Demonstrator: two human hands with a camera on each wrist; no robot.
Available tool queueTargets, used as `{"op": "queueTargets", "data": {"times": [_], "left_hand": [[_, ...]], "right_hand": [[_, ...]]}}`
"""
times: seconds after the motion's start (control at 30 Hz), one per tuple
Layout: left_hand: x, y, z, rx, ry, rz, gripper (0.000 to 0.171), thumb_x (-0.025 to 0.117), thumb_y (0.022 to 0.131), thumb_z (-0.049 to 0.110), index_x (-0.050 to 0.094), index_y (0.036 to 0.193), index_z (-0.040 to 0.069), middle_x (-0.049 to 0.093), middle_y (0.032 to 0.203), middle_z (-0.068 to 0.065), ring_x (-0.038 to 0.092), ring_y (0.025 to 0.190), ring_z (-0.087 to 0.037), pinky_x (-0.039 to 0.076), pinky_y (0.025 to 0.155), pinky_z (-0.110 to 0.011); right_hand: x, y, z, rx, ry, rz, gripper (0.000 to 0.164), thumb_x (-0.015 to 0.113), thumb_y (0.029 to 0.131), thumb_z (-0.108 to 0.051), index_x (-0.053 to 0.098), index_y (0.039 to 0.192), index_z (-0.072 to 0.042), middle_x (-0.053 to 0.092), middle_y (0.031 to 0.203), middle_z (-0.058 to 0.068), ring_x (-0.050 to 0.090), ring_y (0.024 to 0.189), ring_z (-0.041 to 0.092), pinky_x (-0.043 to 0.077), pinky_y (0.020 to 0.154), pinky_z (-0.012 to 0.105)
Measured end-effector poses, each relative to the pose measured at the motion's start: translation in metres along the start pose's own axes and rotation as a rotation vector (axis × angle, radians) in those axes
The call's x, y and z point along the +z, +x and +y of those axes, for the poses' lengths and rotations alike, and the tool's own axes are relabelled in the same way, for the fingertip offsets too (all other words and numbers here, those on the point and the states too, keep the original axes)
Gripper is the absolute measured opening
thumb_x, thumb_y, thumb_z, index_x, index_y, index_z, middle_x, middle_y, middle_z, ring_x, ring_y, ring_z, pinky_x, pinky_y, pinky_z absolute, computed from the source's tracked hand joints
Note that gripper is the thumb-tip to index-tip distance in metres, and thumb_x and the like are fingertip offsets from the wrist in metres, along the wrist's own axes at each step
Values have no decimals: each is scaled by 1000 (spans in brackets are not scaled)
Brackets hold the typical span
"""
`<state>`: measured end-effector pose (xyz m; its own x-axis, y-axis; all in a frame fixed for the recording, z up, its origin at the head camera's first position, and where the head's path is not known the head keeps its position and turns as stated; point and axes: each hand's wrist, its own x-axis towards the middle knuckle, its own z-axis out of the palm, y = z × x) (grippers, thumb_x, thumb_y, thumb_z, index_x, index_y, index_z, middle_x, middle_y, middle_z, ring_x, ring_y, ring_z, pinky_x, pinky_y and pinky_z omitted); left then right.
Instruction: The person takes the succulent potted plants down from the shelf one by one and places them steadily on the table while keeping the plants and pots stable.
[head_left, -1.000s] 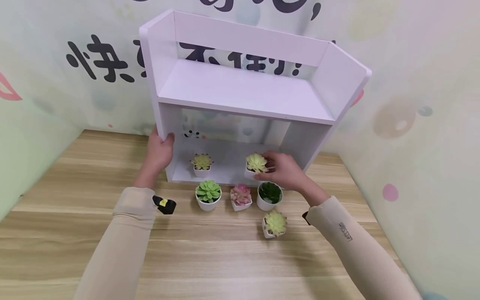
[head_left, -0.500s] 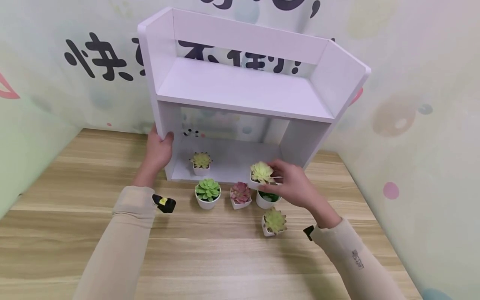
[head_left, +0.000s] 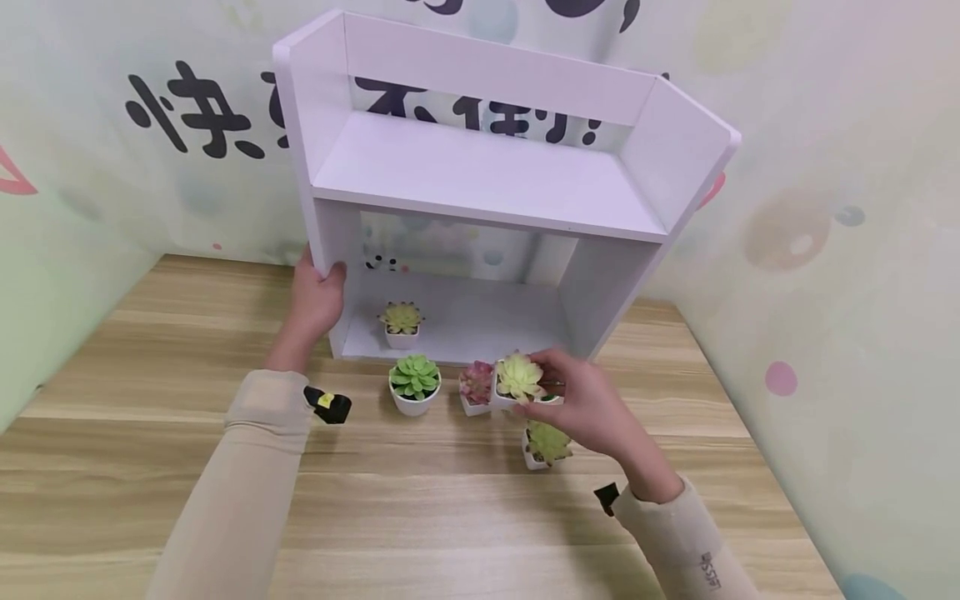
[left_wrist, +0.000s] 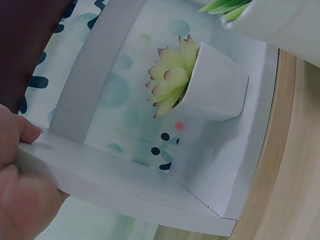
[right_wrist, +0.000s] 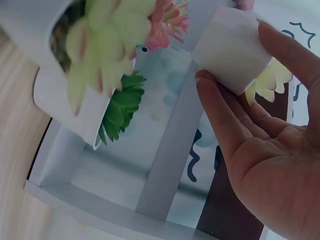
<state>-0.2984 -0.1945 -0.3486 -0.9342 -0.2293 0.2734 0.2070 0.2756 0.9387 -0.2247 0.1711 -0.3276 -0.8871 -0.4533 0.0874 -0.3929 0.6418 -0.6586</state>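
My left hand grips the left side panel of a white two-tier shelf. In the head view my right hand pinches a pale yellow-green potted succulent by its white pot, held up off the table in front of the shelf. A similar potted succulent stands on the lower board, at its left. A bright green potted succulent and a pink one stand before the shelf. The dark green succulent is mostly hidden by my right hand in the head view.
Nearer to me another yellow-green potted succulent stands on the wooden table, partly covered by my right hand. A patterned wall rises on the right and behind the shelf.
My right hand has brought the pale succulent off the lower board, toward me and down, to in front of the pink and dark green ones. My left hand keeps its grip on the panel.
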Motion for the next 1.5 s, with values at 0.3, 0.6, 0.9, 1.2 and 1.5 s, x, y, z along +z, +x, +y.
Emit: {"op": "queueTargets", "data": {"times": [0.3,0.6,0.9,1.2,1.5], "left_hand": [[0,1,-1,6,-2,5,51,37,103,10,31,151,-5,45,148,-31,46,134,-43,37,113,-63],[2,0,0,-3,13,26,50,39,101,9,33,148,-9,47,145,-33,47,133,-44,38,113,-61],[0,0,0,-6,1,13,51,38,102,11,31,149,-8,46,146,-33,47,133,-45,38,112,-63],[1,0,-2,-14,-4,20,50,39,102,9,32,148,-9,46,146,-33,47,133,-45,38,113,-62],[3,0,-3,13,-6,20,50,39,101,8,33,148,-10,46,145,-33,47,133,-44,37,113,-62]], "right_hand": [[6,-7,-1,25,22,-21,54,85,81,-20,62,129,-8,70,120,8,71,108,24,60,92,38],[15,-13,-3,22,28,-38,54,85,79,-15,63,128,-6,70,120,7,71,107,23,59,92,31],[25,-14,-2,-18,42,-55,49,83,80,-9,63,125,-3,70,120,11,72,107,26,59,92,30],[37,-16,-3,-48,35,-81,47,85,78,-11,65,121,-4,72,116,9,73,103,25,60,89,29],[46,-17,-2,-42,30,-106,50,87,77,-13,64,121,-4,71,115,9,72,102,23,60,86,26]]}}
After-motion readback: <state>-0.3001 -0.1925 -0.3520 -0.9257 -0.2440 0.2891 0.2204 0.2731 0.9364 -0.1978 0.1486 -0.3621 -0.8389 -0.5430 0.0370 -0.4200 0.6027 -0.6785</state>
